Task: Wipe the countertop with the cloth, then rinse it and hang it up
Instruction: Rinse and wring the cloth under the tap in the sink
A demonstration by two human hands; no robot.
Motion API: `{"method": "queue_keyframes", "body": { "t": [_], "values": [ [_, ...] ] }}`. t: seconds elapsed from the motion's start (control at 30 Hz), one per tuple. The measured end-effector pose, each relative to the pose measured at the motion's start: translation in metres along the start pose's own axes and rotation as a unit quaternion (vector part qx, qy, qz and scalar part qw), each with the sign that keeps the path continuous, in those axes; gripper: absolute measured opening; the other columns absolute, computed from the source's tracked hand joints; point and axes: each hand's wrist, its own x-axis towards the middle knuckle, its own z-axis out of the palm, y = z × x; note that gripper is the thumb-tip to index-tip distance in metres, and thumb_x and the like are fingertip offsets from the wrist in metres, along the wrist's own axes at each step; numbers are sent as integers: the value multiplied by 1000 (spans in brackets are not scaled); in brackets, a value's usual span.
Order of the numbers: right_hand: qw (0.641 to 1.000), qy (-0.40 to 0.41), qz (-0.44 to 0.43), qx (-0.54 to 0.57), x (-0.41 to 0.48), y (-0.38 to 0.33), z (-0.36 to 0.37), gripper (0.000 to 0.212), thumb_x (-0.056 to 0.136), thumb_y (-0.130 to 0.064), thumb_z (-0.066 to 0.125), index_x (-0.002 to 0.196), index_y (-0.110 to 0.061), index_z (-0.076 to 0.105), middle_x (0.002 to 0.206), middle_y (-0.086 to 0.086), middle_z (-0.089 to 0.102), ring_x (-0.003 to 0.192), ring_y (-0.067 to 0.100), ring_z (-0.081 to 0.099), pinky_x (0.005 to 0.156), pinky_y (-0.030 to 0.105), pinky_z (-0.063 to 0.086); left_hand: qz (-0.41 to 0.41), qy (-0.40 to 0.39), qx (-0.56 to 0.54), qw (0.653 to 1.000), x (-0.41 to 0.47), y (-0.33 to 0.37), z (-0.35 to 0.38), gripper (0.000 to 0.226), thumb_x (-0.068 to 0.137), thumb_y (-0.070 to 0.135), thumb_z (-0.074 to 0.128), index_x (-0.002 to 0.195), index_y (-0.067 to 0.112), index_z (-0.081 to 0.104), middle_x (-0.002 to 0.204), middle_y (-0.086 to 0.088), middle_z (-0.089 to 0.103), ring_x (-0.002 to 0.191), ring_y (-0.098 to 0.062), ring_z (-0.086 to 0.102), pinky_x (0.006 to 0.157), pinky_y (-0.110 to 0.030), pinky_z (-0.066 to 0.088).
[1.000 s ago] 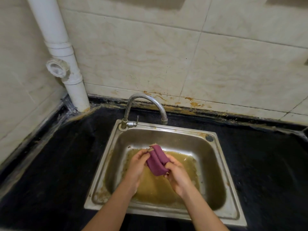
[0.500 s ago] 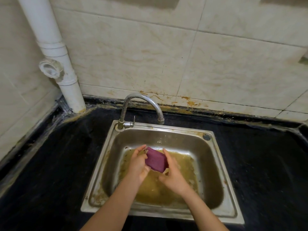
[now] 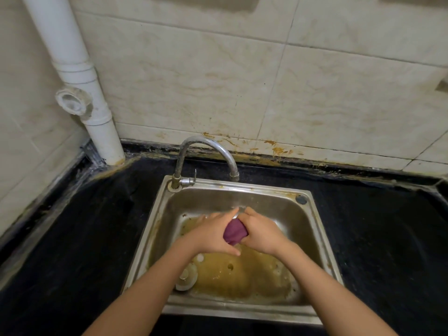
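We see the left hand (image 3: 213,235) and right hand (image 3: 260,232) now clamped together around the purple cloth (image 3: 234,231), bunched tighter than half a second earlier, over the sink (image 3: 254,190), at 6 o'clock from the faucet (image 3: 203,139); water possibly runs.

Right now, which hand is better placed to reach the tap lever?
Probably left: the left hand lies nearer the tap lever at the sink's back-left corner; the right hand also grips the cloth.

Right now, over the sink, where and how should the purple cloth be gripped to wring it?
Probably by its two ends, from left and right: the cloth is bunched into a short roll between the left hand and right hand, only its middle showing.
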Motion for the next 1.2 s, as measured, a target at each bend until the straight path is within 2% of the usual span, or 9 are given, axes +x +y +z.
{"method": "queue_keyframes", "body": {
  "t": [0.1, 0.17, 0.43, 0.53, 0.63, 0.73, 0.83, 0.97, 1.2],
  "values": [
    [999, -18, -12, 29, 6, 2, -7, 28, 81, -25, 59, 105, -12, 55, 93, 0, 43, 98, 26, 56, 73, 29, 40, -14, 15, -156, 987, 5, 3, 1, 30, 77, 6, 65, 103, 12, 54, 83, 4, 58, 68, 2, 55, 55, -4, 36],
    [1000, -11, -9, 21, 8, 8, -6, 34, 81, -23, 60, 112, -12, 54, 97, 3, 47, 103, 24, 54, 73, 27, 37, -44, -17, -243, 969, 10, -1, 5, 16, 79, -3, 57, 84, 12, 54, 65, 4, 54, 47, 3, 52, 47, -8, 40],
    [902, 280, -192, -267, 6, 28, 35, 97, 49, -14, 86, 131, -6, 35, 113, 19, 64, 93, 29, 66, 68, 29, 54, -126, -218, -448, 858, 27, -9, -7, 12, 92, 1, 47, 84, 10, 45, 55, 1, 47, 32, 1, 31, 29, -9, 20],
    [876, 353, -239, -224, 16, 33, 39, 84, 77, -15, 62, 145, -12, 12, 100, 14, 50, 80, 23, 50, 58, 25, 46, -85, -327, -426, 839, 28, -3, -4, 24, 97, 7, 41, 74, 15, 45, 45, 9, 40, 30, 2, 29, 30, -8, 19],
    [846, 382, -285, -238, 29, 42, 38, 41, 81, -12, 51, 120, -5, 42, 81, 6, 36, 68, 18, 36, 41, 24, 33, -83, -344, -407, 842, 29, 1, -6, 35, 97, 10, 41, 63, 17, 43, 39, 12, 35, 29, 2, 27, 30, -8, 18],
    [861, 327, -296, -255, 39, 50, 34, 9, 72, -17, 55, 72, -10, 49, 60, 4, 50, 47, 18, 50, 31, 19, 28, -124, -283, -267, 913, 34, 5, -6, 24, 92, 18, 53, 69, 17, 45, 46, 7, 38, 36, -6, 33, 35, -14, 22],
    [930, 187, -204, -241, 44, 30, 20, 17, 74, -27, 60, 70, -10, 65, 66, 7, 64, 52, 24, 63, 42, 20, 41, -108, -100, 27, 989, 38, 7, -3, 25, 91, 27, 47, 89, 8, 62, 82, -12, 61, 75, -28, 60, 54, -25, 37],
    [993, -75, 20, -89, 52, 6, 5, 19, 85, -20, 49, 85, -10, 65, 90, 12, 68, 87, 32, 63, 69, 31, 48, -73, 83, 246, 963, 42, -1, 1, 30, 92, 32, 42, 101, 16, 66, 100, -7, 68, 94, -28, 63, 68, -29, 40],
    [875, -386, 141, 255, 57, 21, 3, 45, 82, -1, 43, 42, -18, 32, 31, -6, 27, 26, 7, 24, 42, 14, 23, 113, 140, 365, 914, 47, -6, 2, 18, 71, 34, 67, 76, 17, 67, 73, -2, 70, 67, -22, 67, 52, -21, 34]
  ]
}}
